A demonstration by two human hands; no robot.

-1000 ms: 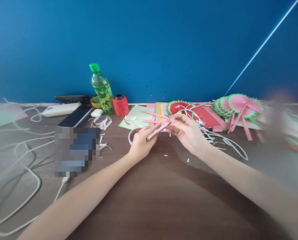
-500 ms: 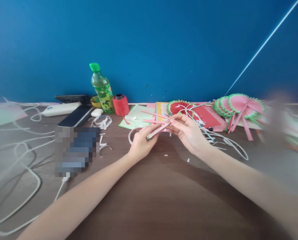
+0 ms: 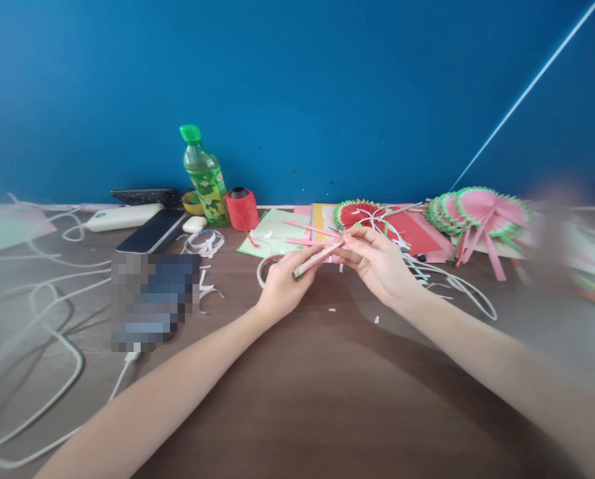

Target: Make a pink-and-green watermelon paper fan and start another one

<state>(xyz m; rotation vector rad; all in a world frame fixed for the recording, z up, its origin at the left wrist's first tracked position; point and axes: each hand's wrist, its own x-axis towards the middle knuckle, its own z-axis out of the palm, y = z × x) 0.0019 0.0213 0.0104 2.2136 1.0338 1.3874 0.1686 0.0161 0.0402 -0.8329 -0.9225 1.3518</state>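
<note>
Both my hands meet over the brown table [image 3: 327, 399] just in front of a pile of craft paper. My left hand [image 3: 283, 285] is closed around the lower end of a folded pink paper strip bundle [image 3: 318, 258], which slants up to the right. My right hand [image 3: 377, 263] pinches the upper end of the same bundle with thumb and fingers. Loose pink strips [image 3: 310, 231] stick out behind it. A thin white strip loop [image 3: 263, 267] lies by my left hand.
Against the blue wall stand a green bottle [image 3: 205, 176] and a red thread spool [image 3: 241, 209]. Paper fans lie behind my hands [image 3: 359, 213] and to the right [image 3: 476, 209]. A phone [image 3: 150, 231], a power bank [image 3: 122, 217] and white cables [image 3: 38, 319] lie left.
</note>
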